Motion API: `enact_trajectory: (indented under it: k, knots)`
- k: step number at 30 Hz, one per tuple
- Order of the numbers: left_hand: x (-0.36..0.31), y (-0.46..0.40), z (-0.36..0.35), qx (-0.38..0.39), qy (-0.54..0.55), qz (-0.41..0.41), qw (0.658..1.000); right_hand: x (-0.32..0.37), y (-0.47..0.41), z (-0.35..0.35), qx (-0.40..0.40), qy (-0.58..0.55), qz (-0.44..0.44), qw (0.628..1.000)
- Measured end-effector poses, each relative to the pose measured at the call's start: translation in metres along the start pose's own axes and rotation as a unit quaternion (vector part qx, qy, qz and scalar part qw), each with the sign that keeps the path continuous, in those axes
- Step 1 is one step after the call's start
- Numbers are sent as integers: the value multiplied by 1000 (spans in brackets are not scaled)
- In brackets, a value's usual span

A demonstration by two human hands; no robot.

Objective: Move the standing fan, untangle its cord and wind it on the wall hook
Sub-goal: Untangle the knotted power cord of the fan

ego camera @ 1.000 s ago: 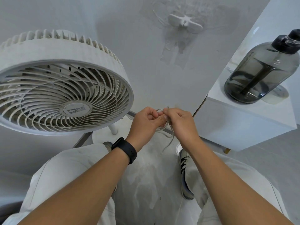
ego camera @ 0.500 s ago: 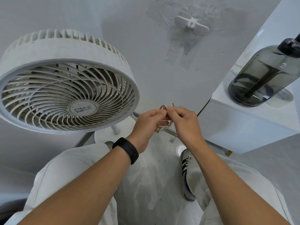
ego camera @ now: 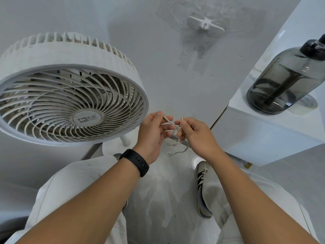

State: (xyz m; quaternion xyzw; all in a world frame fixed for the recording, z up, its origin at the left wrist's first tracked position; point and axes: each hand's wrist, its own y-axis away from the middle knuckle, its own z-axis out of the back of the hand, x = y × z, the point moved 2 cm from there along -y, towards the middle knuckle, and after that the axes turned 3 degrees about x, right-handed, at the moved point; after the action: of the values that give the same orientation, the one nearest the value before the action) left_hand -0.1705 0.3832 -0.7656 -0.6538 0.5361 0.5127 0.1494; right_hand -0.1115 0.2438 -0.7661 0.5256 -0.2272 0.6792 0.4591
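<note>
I'd pulled my left hand (ego camera: pixel 152 133) and right hand (ego camera: pixel 197 136) slightly apart since half a second back; both pinched the cord (ego camera: pixel 173 125), knot loosening at centre. Fan (ego camera: pixel 70 95) sat at 9 o'clock, wall hook (ego camera: pixel 204 26) at 12, unwound.

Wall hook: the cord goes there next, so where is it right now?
In the head view the wall hook sits high on the wall, above both hands, right of the fan and left of the dark bottle. No cord is on it.
</note>
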Motion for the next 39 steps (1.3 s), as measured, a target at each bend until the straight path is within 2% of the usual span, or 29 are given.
enact_trajectory:
  k: [5,9,13,15,18,23,28,32,34,36,39]
  knots:
    - [3,-1,-3,38,-11,-17,999,1,-1,1,-45,60,35,997]
    - [14,0,-5,101,-126,-23,987,3,3,-6,-36,70,68,995]
    - [17,-3,-2,84,-171,-44,981,4,5,-11,-61,102,64,991]
    - [15,4,-6,98,-165,-36,981,8,12,-9,-88,89,55,991]
    - [16,26,-11,106,-173,-46,978,11,30,-5,-85,51,34,994]
    - [14,69,-8,85,-121,-102,984,13,72,-5,-96,-17,0,995]
    - [14,106,8,61,-36,-105,992,8,107,-18,-96,-33,-22,995]
    - [7,122,25,62,28,-101,993,3,133,-27,-74,-123,-19,989]
    - [12,131,27,94,-23,-86,992,3,147,-33,-55,-138,-8,989]
    - [23,138,25,120,-137,-84,980,5,155,-34,-53,-131,5,990]
    - [39,150,23,104,-209,-101,967,12,161,-35,-72,-157,15,985]
